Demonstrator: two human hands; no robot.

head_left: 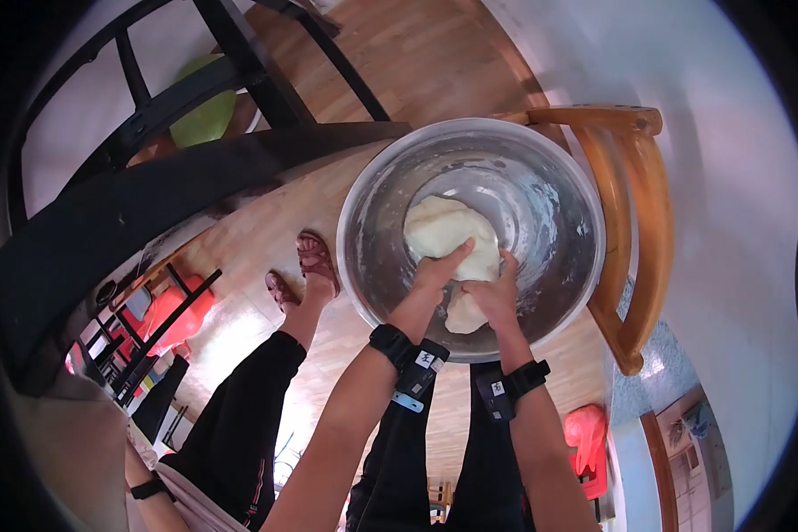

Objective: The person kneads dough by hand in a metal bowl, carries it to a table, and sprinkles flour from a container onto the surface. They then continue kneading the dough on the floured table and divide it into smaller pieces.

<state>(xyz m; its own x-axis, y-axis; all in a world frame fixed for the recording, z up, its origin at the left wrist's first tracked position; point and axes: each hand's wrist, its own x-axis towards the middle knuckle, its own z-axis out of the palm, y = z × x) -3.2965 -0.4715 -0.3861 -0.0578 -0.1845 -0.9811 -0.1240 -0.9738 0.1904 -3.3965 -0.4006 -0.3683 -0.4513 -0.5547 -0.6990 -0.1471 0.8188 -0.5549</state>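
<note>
A pale lump of dough [448, 229] lies in a large round metal bowl [356, 222], with a narrower part of it reaching toward me. My left hand [436, 273] grips the dough from its near left side, thumb pressed on top. On the near right side my right hand [498, 291] has its fingers wrapped around the same dough, between the big lump and the smaller end [464, 315]. Some fingertips are hidden by the dough. White flour smears streak the bowl's inner wall.
A wooden chair [652, 222] stands against the bowl's right side, beside a pale wall [736, 266]. Black furniture [177, 191] fills the left. Another person's sandaled foot [315, 257] is on the floor left of the bowl. Red plastic stools [587, 452] stand behind.
</note>
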